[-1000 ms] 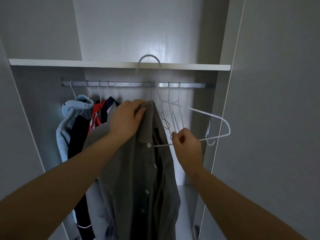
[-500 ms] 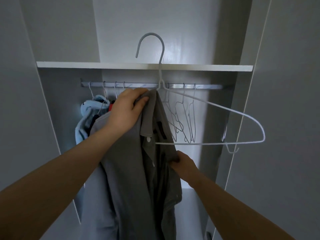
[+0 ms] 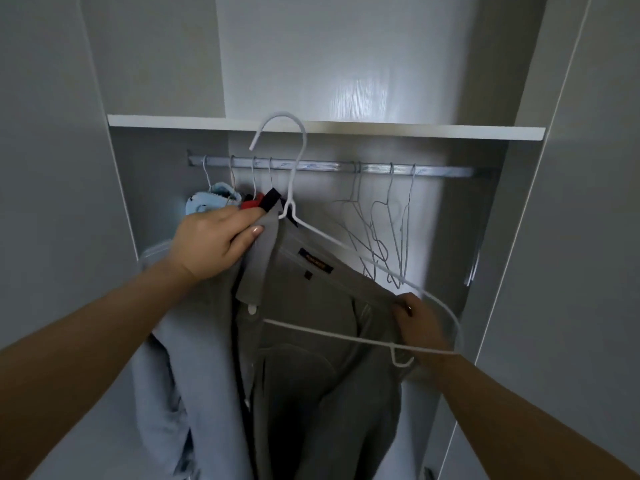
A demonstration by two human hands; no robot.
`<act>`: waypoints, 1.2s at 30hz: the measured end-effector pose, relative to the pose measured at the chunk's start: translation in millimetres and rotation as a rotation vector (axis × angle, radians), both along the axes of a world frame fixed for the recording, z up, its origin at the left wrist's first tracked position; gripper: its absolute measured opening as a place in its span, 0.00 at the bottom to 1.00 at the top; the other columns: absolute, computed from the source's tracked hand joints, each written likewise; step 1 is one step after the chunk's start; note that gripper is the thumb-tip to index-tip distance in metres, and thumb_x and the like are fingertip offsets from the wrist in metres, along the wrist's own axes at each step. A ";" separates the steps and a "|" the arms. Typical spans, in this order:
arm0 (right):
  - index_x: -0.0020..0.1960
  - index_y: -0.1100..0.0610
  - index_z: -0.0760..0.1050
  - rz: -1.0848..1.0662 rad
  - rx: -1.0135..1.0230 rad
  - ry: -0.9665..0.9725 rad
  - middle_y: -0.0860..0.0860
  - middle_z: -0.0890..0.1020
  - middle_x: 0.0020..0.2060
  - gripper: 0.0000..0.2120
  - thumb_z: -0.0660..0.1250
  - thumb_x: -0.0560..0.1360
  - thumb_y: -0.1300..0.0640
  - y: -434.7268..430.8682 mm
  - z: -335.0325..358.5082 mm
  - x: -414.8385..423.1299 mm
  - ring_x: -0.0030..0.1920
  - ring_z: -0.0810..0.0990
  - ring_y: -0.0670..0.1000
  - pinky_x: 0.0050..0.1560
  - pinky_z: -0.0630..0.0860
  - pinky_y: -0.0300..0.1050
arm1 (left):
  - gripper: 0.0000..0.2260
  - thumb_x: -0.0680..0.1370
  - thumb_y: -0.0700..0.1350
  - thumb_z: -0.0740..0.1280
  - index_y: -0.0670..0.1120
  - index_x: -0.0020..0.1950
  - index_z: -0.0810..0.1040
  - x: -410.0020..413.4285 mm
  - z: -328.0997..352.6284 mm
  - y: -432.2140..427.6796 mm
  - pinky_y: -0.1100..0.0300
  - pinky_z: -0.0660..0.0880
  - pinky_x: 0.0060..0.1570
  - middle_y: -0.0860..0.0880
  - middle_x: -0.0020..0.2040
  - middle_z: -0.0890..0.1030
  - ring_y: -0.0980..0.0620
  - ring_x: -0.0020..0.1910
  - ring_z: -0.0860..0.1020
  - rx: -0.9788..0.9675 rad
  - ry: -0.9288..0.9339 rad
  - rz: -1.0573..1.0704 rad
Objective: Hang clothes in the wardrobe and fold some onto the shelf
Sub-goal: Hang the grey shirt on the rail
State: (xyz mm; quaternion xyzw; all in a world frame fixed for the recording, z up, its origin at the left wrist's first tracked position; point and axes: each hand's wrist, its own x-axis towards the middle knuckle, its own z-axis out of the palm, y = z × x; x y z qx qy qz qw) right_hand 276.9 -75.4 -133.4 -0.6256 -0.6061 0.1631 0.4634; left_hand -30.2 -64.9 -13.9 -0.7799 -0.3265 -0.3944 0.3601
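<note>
Two hands on one job: left hand (image 3: 214, 242) pinches the grey shirt (image 3: 304, 358) at the collar, fingers clenched on fabric; right hand (image 3: 417, 323) grips the shirt's far shoulder against the white wire hanger (image 3: 346, 251). Shirt is held in front of the wardrobe, below the rail (image 3: 332, 167), hanger partly inside it, hook up and not yet on the rail. Handling, imo: cloth is light, limp, will slide off thin wire (esp. if tilted), so seat both shoulders first. Hanger is springy, bends easily; carry by the neck under the hook. Free gap on rail between hung clothes (image 3: 221, 199) at left end and empty hangers (image 3: 384, 230) toward right end.
</note>
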 end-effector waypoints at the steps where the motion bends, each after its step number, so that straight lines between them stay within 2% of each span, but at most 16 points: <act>1: 0.44 0.60 0.76 -0.005 0.027 -0.023 0.51 0.75 0.37 0.07 0.60 0.78 0.63 -0.1 -1.1 3.4 0.39 0.72 0.48 0.39 0.61 0.36 | 0.27 0.82 0.53 0.48 0.39 0.49 0.83 -3.1 -2.1 1.2 0.60 0.73 0.26 0.43 0.36 0.83 0.45 0.32 0.82 0.001 0.023 -0.002; 3: 0.39 0.55 0.73 -0.016 0.048 -0.056 0.47 0.74 0.32 0.10 0.61 0.78 0.58 -2.7 -2.3 12.8 0.35 0.71 0.43 0.37 0.64 0.36 | 0.27 0.82 0.52 0.48 0.40 0.47 0.83 -9.6 -5.3 3.3 0.60 0.73 0.24 0.44 0.34 0.82 0.46 0.29 0.81 0.015 0.081 0.001; 5: 0.34 0.51 0.69 -0.043 0.050 -0.128 0.44 0.72 0.29 0.13 0.64 0.77 0.54 -5.2 -2.1 23.1 0.33 0.70 0.41 0.33 0.64 0.30 | 0.26 0.82 0.52 0.49 0.41 0.45 0.84 -16.7 -9.4 5.2 0.61 0.72 0.22 0.45 0.31 0.80 0.47 0.26 0.79 0.040 0.168 -0.006; 8: 0.35 0.52 0.69 -0.033 0.018 -0.267 0.44 0.71 0.29 0.13 0.66 0.76 0.50 -6.1 2.2 30.8 0.32 0.69 0.41 0.33 0.63 0.34 | 0.24 0.82 0.50 0.51 0.43 0.44 0.84 -25.4 -15.7 7.9 0.62 0.71 0.20 0.46 0.29 0.78 0.48 0.24 0.77 0.039 0.280 0.000; 11: 0.36 0.54 0.71 -0.028 -0.015 -0.284 0.45 0.71 0.29 0.13 0.66 0.75 0.49 -4.5 6.2 26.9 0.32 0.70 0.42 0.32 0.63 0.35 | 0.17 0.78 0.48 0.57 0.43 0.42 0.84 -22.2 -21.8 8.5 0.63 0.67 0.19 0.46 0.28 0.76 0.47 0.23 0.75 0.045 0.292 0.139; 16: 0.33 0.61 0.73 -0.052 -0.027 0.049 0.51 0.71 0.27 0.13 0.67 0.74 0.56 -3.3 22.0 0.9 0.32 0.70 0.48 0.34 0.65 0.42 | 0.14 0.74 0.45 0.59 0.43 0.39 0.83 5.6 -33.1 11.7 0.63 0.67 0.18 0.44 0.27 0.74 0.47 0.21 0.73 0.027 0.209 0.295; 19: 0.31 0.58 0.74 0.103 -0.054 0.252 0.51 0.75 0.28 0.12 0.68 0.73 0.58 -8.4 40.9 -29.1 0.31 0.73 0.46 0.33 0.69 0.37 | 0.15 0.74 0.45 0.58 0.43 0.36 0.82 28.5 -43.4 15.2 0.63 0.67 0.18 0.45 0.26 0.75 0.47 0.20 0.73 -0.051 0.125 0.340; 22: 0.30 0.54 0.75 0.303 -0.068 0.386 0.47 0.78 0.27 0.13 0.68 0.73 0.60 -13.8 52.8 -53.5 0.30 0.76 0.44 0.30 0.72 0.32 | 0.16 0.74 0.48 0.57 0.44 0.38 0.82 44.0 -47.9 13.4 0.63 0.67 0.19 0.45 0.26 0.76 0.46 0.20 0.73 -0.173 0.022 0.330; 25: 0.28 0.53 0.71 0.431 -0.067 0.257 0.44 0.74 0.21 0.16 0.69 0.73 0.59 -18.6 53.9 -63.0 0.25 0.72 0.40 0.29 0.70 0.31 | 0.17 0.75 0.51 0.57 0.44 0.44 0.83 45.8 -45.9 13.6 0.58 0.72 0.23 0.44 0.31 0.79 0.43 0.25 0.76 -0.294 -0.124 0.280; 27: 0.29 0.52 0.71 0.510 -0.120 0.127 0.44 0.74 0.23 0.16 0.68 0.74 0.56 -22.9 55.7 -63.0 0.26 0.71 0.40 0.31 0.69 0.33 | 0.22 0.75 0.55 0.51 0.45 0.48 0.82 42.7 -44.2 14.1 0.56 0.73 0.26 0.43 0.36 0.80 0.42 0.31 0.78 -0.328 -0.203 0.227; 29: 0.32 0.52 0.75 0.630 -0.273 0.137 0.46 0.78 0.27 0.15 0.64 0.77 0.52 -27.9 58.3 -60.7 0.27 0.73 0.42 0.29 0.68 0.35 | 0.23 0.75 0.56 0.51 0.45 0.50 0.82 39.1 -41.3 10.7 0.54 0.74 0.28 0.44 0.38 0.81 0.44 0.35 0.80 -0.299 -0.246 0.160; 30: 0.33 0.53 0.77 0.620 -0.288 0.199 0.48 0.80 0.27 0.16 0.63 0.78 0.50 -29.3 59.7 -58.7 0.26 0.73 0.43 0.29 0.67 0.35 | 0.23 0.75 0.56 0.52 0.45 0.50 0.82 37.8 -39.6 8.6 0.54 0.75 0.30 0.45 0.39 0.82 0.44 0.37 0.81 -0.291 -0.268 0.132; 31: 0.33 0.54 0.77 0.522 -0.193 0.269 0.48 0.79 0.26 0.16 0.62 0.78 0.51 -28.9 59.8 -55.3 0.26 0.72 0.43 0.29 0.67 0.36 | 0.22 0.75 0.56 0.53 0.45 0.51 0.81 36.6 -38.0 7.1 0.54 0.75 0.32 0.45 0.40 0.82 0.44 0.39 0.81 -0.288 -0.291 0.106; 33: 0.32 0.57 0.72 0.129 0.179 0.304 0.48 0.74 0.27 0.14 0.65 0.77 0.56 -26.3 60.6 -45.5 0.30 0.71 0.46 0.34 0.68 0.41 | 0.23 0.75 0.56 0.53 0.44 0.53 0.81 35.4 -34.5 4.0 0.55 0.75 0.37 0.45 0.43 0.83 0.44 0.42 0.81 -0.302 -0.335 0.060; 35: 0.39 0.58 0.73 -0.198 0.418 0.117 0.49 0.73 0.36 0.08 0.65 0.76 0.57 -24.7 64.2 -37.3 0.40 0.72 0.50 0.43 0.68 0.45 | 0.24 0.74 0.57 0.53 0.43 0.54 0.81 37.0 -31.8 0.7 0.55 0.75 0.40 0.45 0.45 0.83 0.45 0.44 0.80 -0.330 -0.363 0.019; 36: 0.44 0.58 0.74 -0.239 0.422 -0.021 0.48 0.73 0.41 0.06 0.64 0.76 0.55 -22.4 65.5 -34.0 0.45 0.72 0.51 0.48 0.66 0.45 | 0.25 0.74 0.58 0.53 0.43 0.54 0.81 38.0 -31.4 -1.3 0.54 0.76 0.42 0.45 0.45 0.82 0.45 0.45 0.80 -0.348 -0.363 0.003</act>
